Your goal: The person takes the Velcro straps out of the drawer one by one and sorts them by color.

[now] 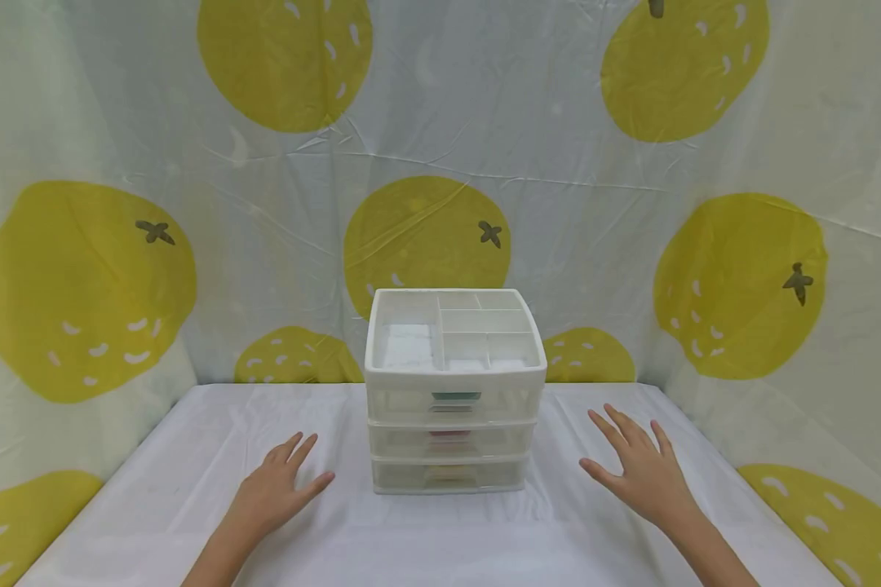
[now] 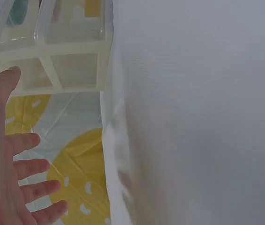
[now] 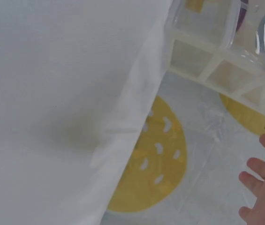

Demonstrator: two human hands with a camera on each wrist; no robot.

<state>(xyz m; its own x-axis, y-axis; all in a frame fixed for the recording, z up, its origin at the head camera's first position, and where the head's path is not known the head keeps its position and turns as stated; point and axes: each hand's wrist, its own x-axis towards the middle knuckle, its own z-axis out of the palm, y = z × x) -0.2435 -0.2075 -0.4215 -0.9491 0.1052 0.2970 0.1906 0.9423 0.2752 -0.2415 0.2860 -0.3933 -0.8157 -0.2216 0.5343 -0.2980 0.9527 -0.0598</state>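
- Shows white drawer unit (image 1: pixel 455 372) standing upright mid-counter (image 1: pixel 440 546), between left hand (image 1: pixel 272 493) and right hand (image 1: pixel 646 473), apart from both.
- Reads left hand as wide: fingers and thumb spread, holding nothing.
- Reads right hand as wide too, likewise spread, gripping nothing.
- Has top drawer (image 1: pixel 400 402), middle drawer (image 1: pixel 400 442) and bottom drawer (image 1: pixel 400 475) all pushed in, with none sticking out.
- Shows green bit (image 1: pixel 456 396), reddish bit (image 1: pixel 449 436) and yellow bit (image 1: pixel 451 472) at the fronts; can't tell whether stuck on or inside.
- Has divided top tray (image 1: pixel 405 346) uncovered, compartments in view from above.
- Hung behind with fruit-print cloth (image 1: pixel 272 269).
- Shows nothing pulled, lifted or carried; count as no step under way.
- Judged either not started or finished and let go; can't settle which from this moment.
- Would leave, if only starting, all handling of unit and drawers undone.
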